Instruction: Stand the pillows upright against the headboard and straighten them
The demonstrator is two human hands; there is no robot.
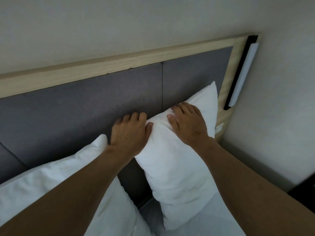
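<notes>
- Your left hand is clamped on the top left corner of the right pillow, thumb in front and fingers curled over the back edge; your right hand lies flat on the same top edge, fingers spread and pressing, not closed around it.
- That right pillow stands upright and leans against the grey headboard, near its right wooden frame. Its top edge slopes, with the far right corner poking higher than the corner you hold, so it looks stood up but not yet squared.
- The left pillow also rests against the headboard, but sits lower and tilted, with one corner pointing up beside your left wrist.
- A dark gap shows between the two pillows.
- My read: standing up is largely done; what remains is levelling the right pillow's top, then straightening the left one and closing that gap.
</notes>
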